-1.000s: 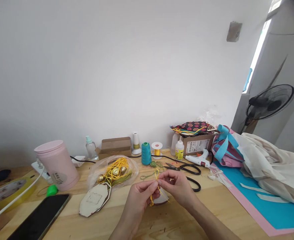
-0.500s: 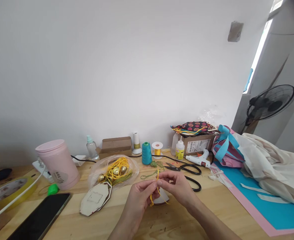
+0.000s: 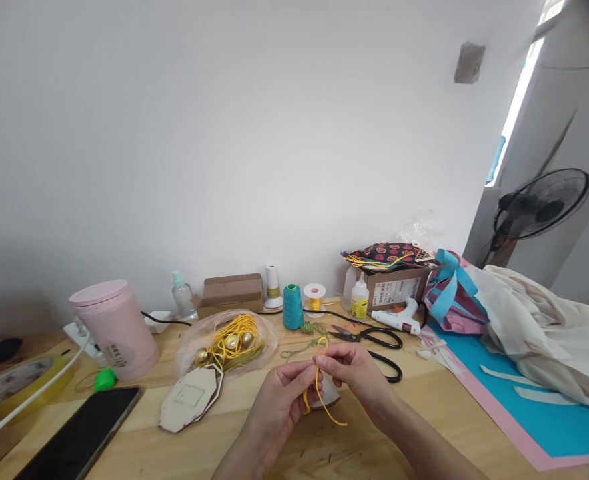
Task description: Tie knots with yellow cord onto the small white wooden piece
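Observation:
My left hand and my right hand meet low at the middle of the wooden table. Both pinch a length of yellow cord between thumb and fingers. A small loop of the cord stands up above the fingers, and a tail curls down to the table on the right. Under the hands lies a white piece, mostly hidden. A green cord lies just behind the hands.
Clear bag of yellow cord and gold beads, white cut-out shape, phone, pink canister on the left. Teal thread cone, scissors, glue gun, cardboard box behind. Blue sheet, white cloth, fan at right.
The yellow cord's loop has risen above my fingers and its tail now hangs longer, reaching the table at right. Both hands stayed in about the same place.

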Available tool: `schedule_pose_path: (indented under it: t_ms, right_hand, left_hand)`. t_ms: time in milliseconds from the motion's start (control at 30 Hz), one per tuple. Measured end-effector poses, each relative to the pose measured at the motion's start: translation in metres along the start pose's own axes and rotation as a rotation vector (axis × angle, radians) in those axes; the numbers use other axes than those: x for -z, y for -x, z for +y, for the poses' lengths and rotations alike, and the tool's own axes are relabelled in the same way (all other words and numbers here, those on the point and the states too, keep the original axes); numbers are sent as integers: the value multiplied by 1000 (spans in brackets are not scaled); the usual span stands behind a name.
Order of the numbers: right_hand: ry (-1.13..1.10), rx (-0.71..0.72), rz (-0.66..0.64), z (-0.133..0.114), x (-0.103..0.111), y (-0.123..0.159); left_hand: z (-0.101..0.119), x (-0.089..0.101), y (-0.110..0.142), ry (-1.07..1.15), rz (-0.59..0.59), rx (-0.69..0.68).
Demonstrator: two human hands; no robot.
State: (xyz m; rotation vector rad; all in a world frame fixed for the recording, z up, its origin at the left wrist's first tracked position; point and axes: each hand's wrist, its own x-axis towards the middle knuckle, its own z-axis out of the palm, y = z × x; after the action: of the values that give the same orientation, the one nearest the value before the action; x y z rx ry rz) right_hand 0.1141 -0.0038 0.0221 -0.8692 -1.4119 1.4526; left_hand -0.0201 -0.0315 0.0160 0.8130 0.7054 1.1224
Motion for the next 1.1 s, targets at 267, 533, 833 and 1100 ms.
schedule_pose_path:
  t_ms: [267,533,833,1100]
  right_hand:
    - [365,41,-126,12,-5,2]
    - [329,121,55,3,5,0]
    - [342,205,94,-1,0,2]
    - [632,302,10,1,2,4]
  left_hand:
    - [-2,9,-6,-151,154,-167]
    - [-5,12,-10,-41,252,-93]
    - [-6,12,-9,-24,243,-86]
    - [-3,11,-9,46,194,-75]
